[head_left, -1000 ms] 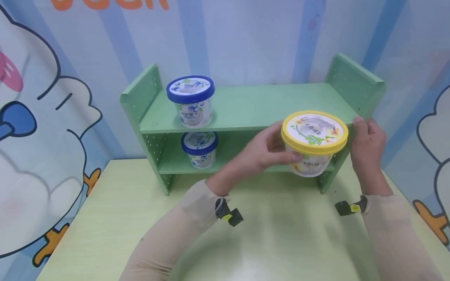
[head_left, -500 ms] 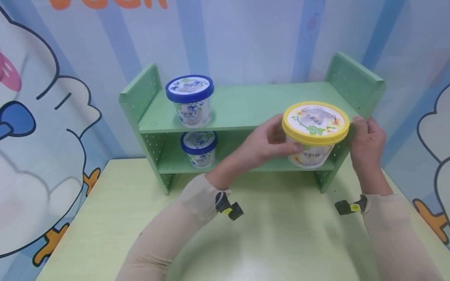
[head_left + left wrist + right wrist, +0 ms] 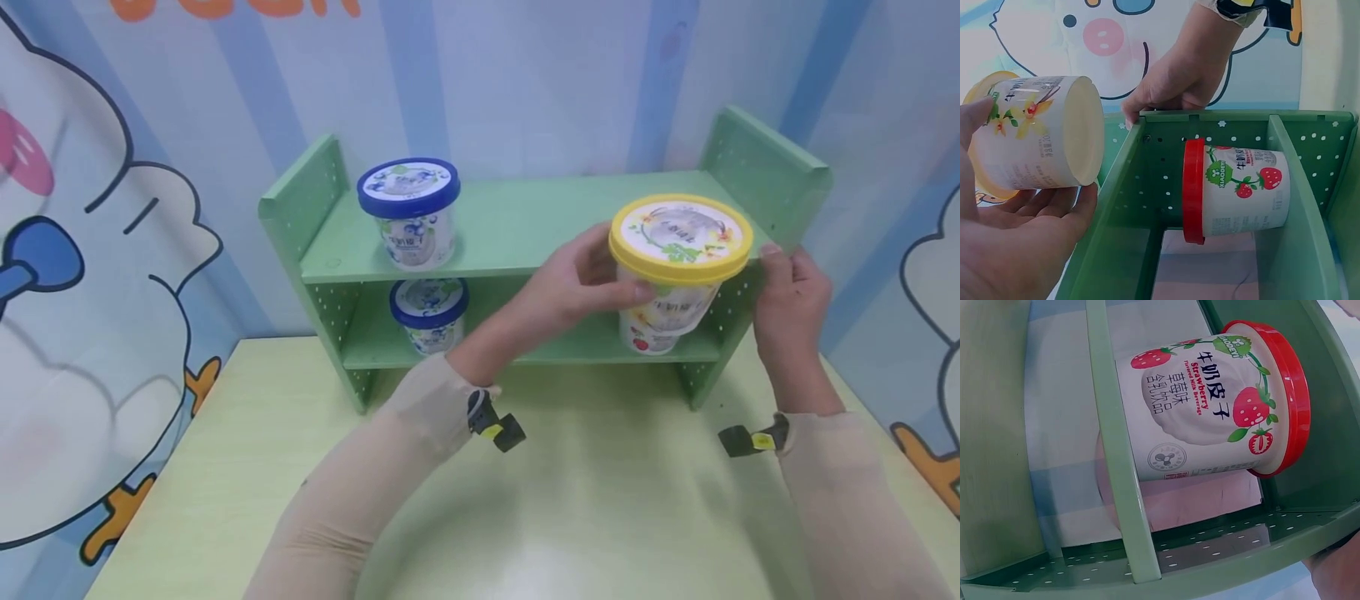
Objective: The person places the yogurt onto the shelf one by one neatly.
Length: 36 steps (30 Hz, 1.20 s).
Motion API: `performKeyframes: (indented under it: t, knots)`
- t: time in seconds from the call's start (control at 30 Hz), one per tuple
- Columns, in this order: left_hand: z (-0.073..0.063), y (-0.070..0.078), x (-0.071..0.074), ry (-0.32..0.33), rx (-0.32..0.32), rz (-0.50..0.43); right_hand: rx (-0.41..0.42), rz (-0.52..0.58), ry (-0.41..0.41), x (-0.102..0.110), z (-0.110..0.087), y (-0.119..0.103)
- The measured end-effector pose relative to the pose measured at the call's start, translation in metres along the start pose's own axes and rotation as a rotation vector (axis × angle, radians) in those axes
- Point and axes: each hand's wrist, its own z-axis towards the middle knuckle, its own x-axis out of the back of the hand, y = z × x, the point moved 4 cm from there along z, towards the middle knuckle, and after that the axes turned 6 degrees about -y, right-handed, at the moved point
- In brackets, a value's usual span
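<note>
In the head view, my left hand grips a yellow-lidded ice-cream-style tub by its side, thumb in front. The left wrist view shows this tub with its pale base over the top board's front edge. My right hand holds the right side panel of a green two-tier shelf, fingers hooked round its edge. On the lower board, below the held tub, stands a red-lidded strawberry tub; in the head view only its lower part shows.
Two blue-lidded tubs stand at the shelf's left: one tub on the top board, another tub on the lower board. The shelf rests on a pale table against a cartoon-patterned wall.
My left hand has raised the yellow-lidded tub, uncovering the bottom of the strawberry tub behind it in the head view. The right hand keeps its hold on the shelf.
</note>
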Motion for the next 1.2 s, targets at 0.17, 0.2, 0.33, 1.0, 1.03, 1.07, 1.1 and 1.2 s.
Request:
performKeyframes:
  t: [0.17, 0.2, 0.33, 1.0, 1.03, 1.07, 1.1, 1.2]
  knots:
    - [0.006, 0.007, 0.000, 0.003, -0.024, 0.008, 0.037, 0.005, -0.004, 0.000, 0.001, -0.002]
    - [0.007, 0.008, 0.000, 0.004, -0.024, 0.009, 0.039, 0.008, -0.004, 0.000, 0.001, -0.003]
    - [0.010, 0.012, 0.002, 0.011, -0.017, 0.026, 0.044, 0.021, -0.005, -0.001, 0.002, -0.003]
    - [0.029, 0.018, 0.012, 0.053, 0.015, 0.119, 0.007, 0.055, -0.012, 0.002, 0.000, 0.000]
    - [0.030, 0.019, 0.013, 0.052, 0.014, 0.123, 0.014, 0.055, -0.010, 0.002, 0.000, 0.000]
    - [0.031, 0.019, 0.014, 0.053, 0.017, 0.125, 0.022, 0.054, -0.010, 0.002, -0.001, 0.000]
    - [0.031, 0.019, 0.016, 0.054, 0.019, 0.126, 0.030, 0.057, -0.008, 0.002, -0.001, 0.000]
    - [0.033, 0.018, 0.020, 0.061, 0.026, 0.135, 0.035, 0.053, -0.009, 0.001, -0.001, 0.001]
